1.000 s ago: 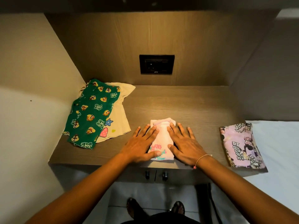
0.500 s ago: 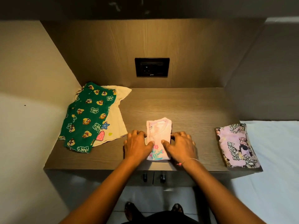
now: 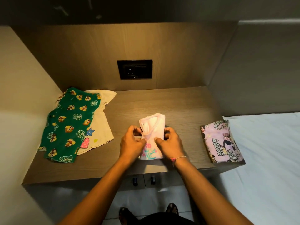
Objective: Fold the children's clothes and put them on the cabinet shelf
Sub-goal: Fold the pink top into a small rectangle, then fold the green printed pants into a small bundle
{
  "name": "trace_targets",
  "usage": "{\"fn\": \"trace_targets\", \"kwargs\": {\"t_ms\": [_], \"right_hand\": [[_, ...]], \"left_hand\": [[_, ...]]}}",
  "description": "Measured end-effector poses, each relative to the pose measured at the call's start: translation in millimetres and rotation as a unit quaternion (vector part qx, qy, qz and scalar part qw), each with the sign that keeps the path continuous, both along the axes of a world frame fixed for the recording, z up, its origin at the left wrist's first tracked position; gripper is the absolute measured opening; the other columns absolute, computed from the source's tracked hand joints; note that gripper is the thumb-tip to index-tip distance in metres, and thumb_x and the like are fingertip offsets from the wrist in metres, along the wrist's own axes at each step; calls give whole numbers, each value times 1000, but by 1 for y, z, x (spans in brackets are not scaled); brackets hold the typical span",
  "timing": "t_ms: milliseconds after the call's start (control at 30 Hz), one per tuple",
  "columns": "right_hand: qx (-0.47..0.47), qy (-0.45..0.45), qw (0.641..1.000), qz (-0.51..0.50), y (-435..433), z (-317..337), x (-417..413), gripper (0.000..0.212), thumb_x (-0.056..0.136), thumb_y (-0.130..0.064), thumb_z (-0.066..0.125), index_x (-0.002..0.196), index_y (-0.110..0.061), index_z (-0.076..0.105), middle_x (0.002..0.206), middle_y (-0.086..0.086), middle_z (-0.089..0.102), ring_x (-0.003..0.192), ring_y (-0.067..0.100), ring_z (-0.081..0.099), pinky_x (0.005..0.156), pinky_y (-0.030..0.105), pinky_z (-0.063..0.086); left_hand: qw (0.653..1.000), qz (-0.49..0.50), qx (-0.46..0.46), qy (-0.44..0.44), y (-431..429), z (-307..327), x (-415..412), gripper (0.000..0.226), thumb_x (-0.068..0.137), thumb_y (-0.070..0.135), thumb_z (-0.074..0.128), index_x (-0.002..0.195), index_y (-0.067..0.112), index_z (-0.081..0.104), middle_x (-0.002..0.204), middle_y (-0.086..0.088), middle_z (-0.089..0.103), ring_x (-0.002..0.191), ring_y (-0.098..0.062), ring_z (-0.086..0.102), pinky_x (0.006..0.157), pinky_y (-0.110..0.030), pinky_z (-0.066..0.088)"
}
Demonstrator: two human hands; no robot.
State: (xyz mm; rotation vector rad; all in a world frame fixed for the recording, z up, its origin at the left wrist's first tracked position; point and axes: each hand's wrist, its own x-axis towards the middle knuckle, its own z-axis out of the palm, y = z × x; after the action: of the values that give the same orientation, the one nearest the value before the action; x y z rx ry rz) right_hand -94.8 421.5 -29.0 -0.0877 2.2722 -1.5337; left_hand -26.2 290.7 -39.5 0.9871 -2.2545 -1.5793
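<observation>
A small folded pink shirt (image 3: 153,125) with a flower print lies near the front middle of the wooden cabinet shelf (image 3: 178,104). My left hand (image 3: 132,144) grips its left side and my right hand (image 3: 170,143) grips its right side, fingers curled around the edges. The shirt's far end tilts up a little off the wood. Green cartoon-print pants (image 3: 68,125) lie flat on the left, on top of a cream shirt (image 3: 101,127) with a star and a heart. A folded lilac cartoon-print garment (image 3: 220,142) rests at the shelf's right end.
A black wall socket (image 3: 134,69) sits in the back panel. Side walls close in the shelf on the left and right. A white bed sheet (image 3: 267,151) lies to the right. Two small knobs (image 3: 143,181) show under the shelf's front edge.
My hands went from lying flat on the pink shirt to curling around its two sides. The shirt's far end has lifted slightly.
</observation>
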Motion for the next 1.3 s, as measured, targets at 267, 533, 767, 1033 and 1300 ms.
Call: {"fn": "trace_targets", "kwargs": {"t_ms": [267,533,767,1033,1300], "right_hand": [[-25,77,996,-49,136,43,-52,44,80,1,72,114,-20,53,108,7,66,96,26,68,78,43,59],[261,110,959,-15,216,25,-98,54,85,-28,74,131,-21,47,127,11,62,105,32,64,86,41,52],[363,242,886,157,245,5,-105,78,92,-58,45,154,-22,14,163,3,14,148,28,17,116,51,22],[418,186,856,242,241,-14,-103,71,94,-57,16,152,-27,-12,163,-1,-12,150,21,-12,119,46,-9],[251,273,908,196,133,17,-79,62,100,-51,31,151,-33,1,161,-8,7,150,14,0,121,40,3]], "left_hand": [[975,-159,71,140,113,22,-67,52,71,-7,71,103,31,57,98,10,60,83,-12,63,69,-41,59],[927,-305,-216,-22,189,1,-119,61,80,34,73,135,26,50,132,-4,52,121,-27,47,96,-42,45],[812,-418,-407,-21,159,-27,-115,80,87,70,36,152,26,25,164,-5,4,149,-27,-6,118,-53,3],[774,-452,-436,-74,156,-17,-117,75,93,68,22,155,27,13,164,-3,2,149,-25,-11,117,-55,-7],[910,-214,-354,-23,29,-18,-17,63,96,60,28,153,37,12,162,1,-4,149,-18,-12,118,-45,-8]]}}
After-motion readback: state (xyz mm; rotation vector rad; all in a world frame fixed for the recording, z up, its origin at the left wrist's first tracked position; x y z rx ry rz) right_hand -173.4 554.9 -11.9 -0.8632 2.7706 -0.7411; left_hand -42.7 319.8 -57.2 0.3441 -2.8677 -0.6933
